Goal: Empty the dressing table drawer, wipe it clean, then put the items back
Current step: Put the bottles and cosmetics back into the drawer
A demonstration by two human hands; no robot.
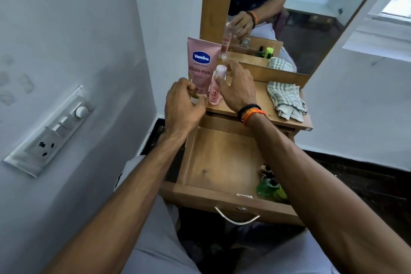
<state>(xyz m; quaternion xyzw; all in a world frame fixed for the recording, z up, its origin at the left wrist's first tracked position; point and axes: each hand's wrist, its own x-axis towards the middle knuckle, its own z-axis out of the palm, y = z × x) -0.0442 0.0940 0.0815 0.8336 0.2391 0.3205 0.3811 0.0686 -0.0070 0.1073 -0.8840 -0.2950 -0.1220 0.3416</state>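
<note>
Head view looks down on a small wooden dressing table (pixel 289 118) with its wooden drawer (pixel 222 162) pulled open toward the person; the drawer floor is mostly bare wood, and a cluster of green plastic bottles with dark caps (pixel 270 189) lies in its near right corner, partly hidden by the right forearm. On the table top a tall pink Vaseline lotion tube (pixel 201 62) stands upright at the back left, against the wall and the mirror frame. Just beside it, to the right, stands a small pink bottle with a pale rounded cap (pixel 215 93). The right hand (pixel 238 89), with black and orange threads around its wrist, has its thumb against this small bottle near the cap, its fingers loosely spread behind it. The left hand (pixel 184 104) has its fingers curled in front of the base of the lotion tube, around something small and pale that I cannot make out. A crumpled grey-and-white checked cloth (pixel 285 100) lies on the right side of the table top, well apart from the bottles. The tall wood-framed mirror (pixel 300 18) behind reflects the hand, the bottle and the cloth
</note>
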